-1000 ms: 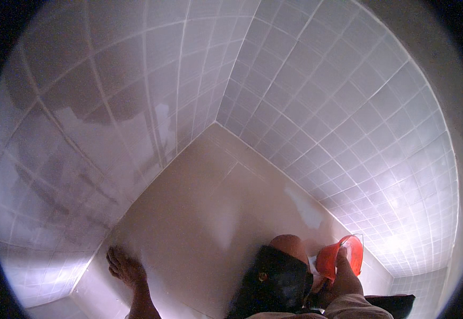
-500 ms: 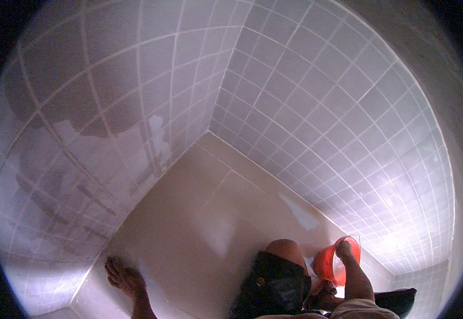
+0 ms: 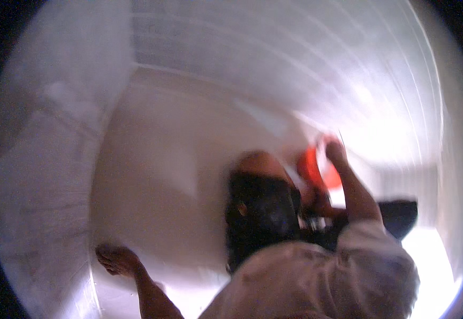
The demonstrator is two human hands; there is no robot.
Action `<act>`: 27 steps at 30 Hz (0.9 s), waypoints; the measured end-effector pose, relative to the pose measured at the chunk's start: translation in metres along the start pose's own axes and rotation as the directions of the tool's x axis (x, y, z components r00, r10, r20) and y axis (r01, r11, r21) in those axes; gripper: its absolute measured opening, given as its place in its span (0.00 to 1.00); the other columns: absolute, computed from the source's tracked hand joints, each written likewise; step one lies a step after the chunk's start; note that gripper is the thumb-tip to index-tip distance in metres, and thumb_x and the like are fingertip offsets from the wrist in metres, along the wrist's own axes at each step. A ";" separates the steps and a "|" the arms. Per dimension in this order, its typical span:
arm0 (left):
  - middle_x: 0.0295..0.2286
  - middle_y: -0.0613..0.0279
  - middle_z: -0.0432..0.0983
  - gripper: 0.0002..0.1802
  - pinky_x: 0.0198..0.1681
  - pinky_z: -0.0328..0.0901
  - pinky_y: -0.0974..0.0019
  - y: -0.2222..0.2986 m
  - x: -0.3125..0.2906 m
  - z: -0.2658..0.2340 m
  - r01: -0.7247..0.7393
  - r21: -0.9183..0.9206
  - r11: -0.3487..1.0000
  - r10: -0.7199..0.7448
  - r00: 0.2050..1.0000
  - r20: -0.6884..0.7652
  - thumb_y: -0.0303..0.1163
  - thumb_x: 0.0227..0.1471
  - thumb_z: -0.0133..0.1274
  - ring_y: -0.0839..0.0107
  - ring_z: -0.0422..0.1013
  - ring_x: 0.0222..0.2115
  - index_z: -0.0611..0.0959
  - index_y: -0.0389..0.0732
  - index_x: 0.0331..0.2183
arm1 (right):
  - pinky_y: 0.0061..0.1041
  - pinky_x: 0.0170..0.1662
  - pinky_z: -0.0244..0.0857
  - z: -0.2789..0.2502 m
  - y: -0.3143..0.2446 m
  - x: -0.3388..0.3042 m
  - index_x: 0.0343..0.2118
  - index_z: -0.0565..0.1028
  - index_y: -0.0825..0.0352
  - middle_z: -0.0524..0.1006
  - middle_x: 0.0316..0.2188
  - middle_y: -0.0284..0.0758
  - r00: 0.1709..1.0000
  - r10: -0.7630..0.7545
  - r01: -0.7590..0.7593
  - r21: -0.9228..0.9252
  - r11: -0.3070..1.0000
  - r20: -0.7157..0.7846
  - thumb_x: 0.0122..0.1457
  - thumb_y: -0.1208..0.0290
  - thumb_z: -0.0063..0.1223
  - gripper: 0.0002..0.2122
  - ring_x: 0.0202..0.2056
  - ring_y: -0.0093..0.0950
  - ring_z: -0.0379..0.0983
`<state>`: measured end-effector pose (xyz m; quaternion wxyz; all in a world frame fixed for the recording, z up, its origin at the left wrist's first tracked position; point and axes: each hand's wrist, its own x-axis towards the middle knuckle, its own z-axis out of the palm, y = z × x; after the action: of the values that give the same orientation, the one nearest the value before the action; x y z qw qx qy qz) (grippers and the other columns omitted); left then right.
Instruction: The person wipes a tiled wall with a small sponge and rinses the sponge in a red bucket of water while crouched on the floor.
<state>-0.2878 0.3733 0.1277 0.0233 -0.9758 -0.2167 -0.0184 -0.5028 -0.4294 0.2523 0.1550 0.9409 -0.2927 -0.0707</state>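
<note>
To the right stands a red bucket (image 3: 309,167), tilted in view, with a thin wire handle faintly visible. My right hand (image 3: 336,151) reaches into its mouth. The hand looks closed, but blur and the bucket hide what its fingers hold, if anything. Far over at lower left, my left hand (image 3: 116,259) is held above the pale floor (image 3: 146,175), close to the foot of the left wall. Its fingers are slightly bent and apart, with nothing in them. Between the hands is my bent knee (image 3: 263,165) in dark shorts.
Tiled walls (image 3: 290,58) meet in a corner at the far left. Damp-looking patches mark the left wall (image 3: 45,159). A dark object (image 3: 398,215) lies right of my right arm. Bright light glares at lower right.
The view has swung, so the corner sits further left and the bucket higher in the picture. More of my shirt shows. My right hand stays at the bucket; motion blur has increased.
</note>
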 end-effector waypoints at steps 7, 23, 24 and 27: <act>0.58 0.60 0.61 0.28 0.54 0.57 0.44 -0.003 0.001 0.022 0.074 0.091 0.993 -0.067 0.995 -0.078 0.44 0.58 0.42 0.58 0.60 0.58 0.66 0.49 0.59 | 0.42 0.37 0.69 -0.102 -0.025 0.010 0.29 0.76 0.70 0.77 0.28 0.49 0.996 0.041 -0.017 0.271 0.962 -0.083 0.57 0.72 0.46 0.08 0.30 0.48 0.74; 0.63 0.57 0.54 0.30 0.62 0.44 0.42 -0.019 0.000 0.011 0.039 -0.119 0.992 -0.052 0.993 -0.104 0.39 0.56 0.42 0.55 0.50 0.64 0.64 0.45 0.60 | 0.19 0.31 0.64 -0.203 -0.413 0.069 0.48 0.76 0.69 0.77 0.31 0.29 0.996 -0.084 0.021 0.999 0.049 -0.017 0.58 0.66 0.60 0.18 0.31 0.18 0.69; 0.63 0.57 0.54 0.30 0.62 0.44 0.42 -0.018 0.000 0.008 0.050 -0.122 0.991 -0.064 0.991 -0.115 0.39 0.56 0.42 0.55 0.50 0.64 0.64 0.45 0.60 | 0.19 0.29 0.63 -0.223 -0.456 0.081 0.49 0.75 0.70 0.77 0.31 0.30 0.983 -0.134 0.147 0.978 0.148 -0.128 0.58 0.66 0.59 0.18 0.28 0.18 0.68; 0.63 0.57 0.54 0.31 0.63 0.44 0.43 -0.016 -0.008 0.004 0.072 -0.115 0.991 -0.082 0.993 -0.085 0.38 0.55 0.43 0.55 0.49 0.64 0.64 0.45 0.60 | 0.19 0.30 0.63 -0.294 -0.562 0.112 0.44 0.77 0.71 0.75 0.29 0.30 0.866 -0.090 0.490 0.870 -0.050 -0.492 0.58 0.68 0.60 0.15 0.28 0.18 0.69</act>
<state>-0.3017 0.3850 0.1237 -0.0222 -0.9646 -0.2517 -0.0750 -0.0481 0.0192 0.3376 -0.5196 0.8144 -0.0214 0.2575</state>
